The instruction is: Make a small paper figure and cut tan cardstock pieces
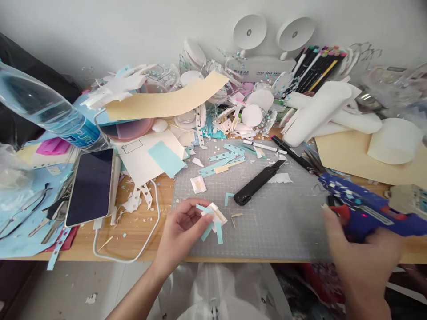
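wooden table (140,226) spans the frame's width | centre: grey cutting mat (287,222) bears black utility knife (256,183), blue paper strips (222,156) | lower left: white cable (159,209) | right: tan sheet (347,164)

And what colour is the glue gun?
The glue gun is mostly blue, seen in the head view.

Soft, diffuse light leaves faint shadows on the cutting mat (283,231); blur smears the right hand (363,260) and hot glue gun (360,211), while wide-angle distortion stretches the water bottle (43,104)
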A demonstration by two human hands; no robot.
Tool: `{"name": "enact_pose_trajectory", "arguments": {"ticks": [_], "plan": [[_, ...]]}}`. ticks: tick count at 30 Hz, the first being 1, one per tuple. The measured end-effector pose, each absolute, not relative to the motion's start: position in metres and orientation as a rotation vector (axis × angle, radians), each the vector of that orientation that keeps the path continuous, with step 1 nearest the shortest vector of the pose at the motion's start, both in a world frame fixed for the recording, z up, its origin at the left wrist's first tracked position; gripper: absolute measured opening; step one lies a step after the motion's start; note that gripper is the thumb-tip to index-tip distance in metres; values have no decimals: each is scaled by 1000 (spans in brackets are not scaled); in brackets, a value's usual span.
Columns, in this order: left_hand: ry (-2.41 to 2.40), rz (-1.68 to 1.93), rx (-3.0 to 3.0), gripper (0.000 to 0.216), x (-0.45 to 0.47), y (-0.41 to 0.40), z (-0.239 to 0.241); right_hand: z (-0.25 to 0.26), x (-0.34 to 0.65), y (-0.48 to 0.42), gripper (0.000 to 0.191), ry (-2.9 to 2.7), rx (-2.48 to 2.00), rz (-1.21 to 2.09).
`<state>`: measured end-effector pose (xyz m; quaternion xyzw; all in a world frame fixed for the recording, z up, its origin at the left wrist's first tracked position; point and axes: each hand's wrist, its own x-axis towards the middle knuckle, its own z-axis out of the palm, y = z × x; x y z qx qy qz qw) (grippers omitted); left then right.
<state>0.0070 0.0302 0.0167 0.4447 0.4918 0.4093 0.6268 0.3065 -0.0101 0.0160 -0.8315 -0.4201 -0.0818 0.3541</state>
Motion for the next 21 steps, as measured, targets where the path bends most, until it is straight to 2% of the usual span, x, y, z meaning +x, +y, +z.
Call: {"name": "enact_pose_trajectory", "arguments": {"ticks": [4, 7, 11, 15, 21], "plan": [[1086, 945, 1057, 19, 8, 28, 14, 18, 278, -2, 32, -1144, -2023, -136], [1072, 962, 1042, 16, 8, 27, 14, 9, 259, 0, 28, -1434, -1810, -202], [1035, 1003, 1004, 15, 9, 28, 15, -1, 246, 3, 19, -1712, -1530, -107], [1030, 1021, 997, 17, 10, 28, 16, 0, 245, 5, 13, -1771, -1435, -19], [1038, 1012, 1041, 19, 12, 30, 18, 2, 243, 5, 16, -1772, -1467, 121]]}}
